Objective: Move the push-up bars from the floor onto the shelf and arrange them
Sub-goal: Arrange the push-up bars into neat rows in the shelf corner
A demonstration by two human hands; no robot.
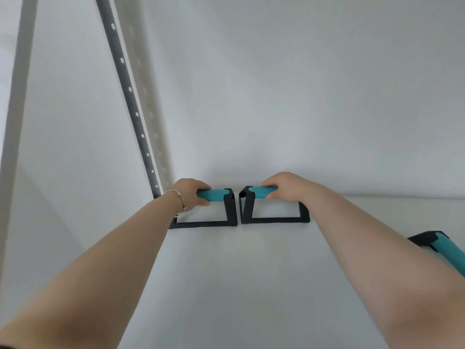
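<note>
Left hand: wrapped tight round the teal grip of the left push-up bar, bracelet on the wrist.
Right hand: fingers curled over the teal grip of the right push-up bar, firmly closed on it.
Both bars: upright on the white shelf, black frames almost touching between the two hands, close to the back wall.
Third push-up bar: well off to the right of the right arm, at the picture's edge.
Slotted upright: rising just left of the left hand.

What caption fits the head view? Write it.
Left hand and right hand grip two teal-handled push-up bars side by side on white shelf.
</note>
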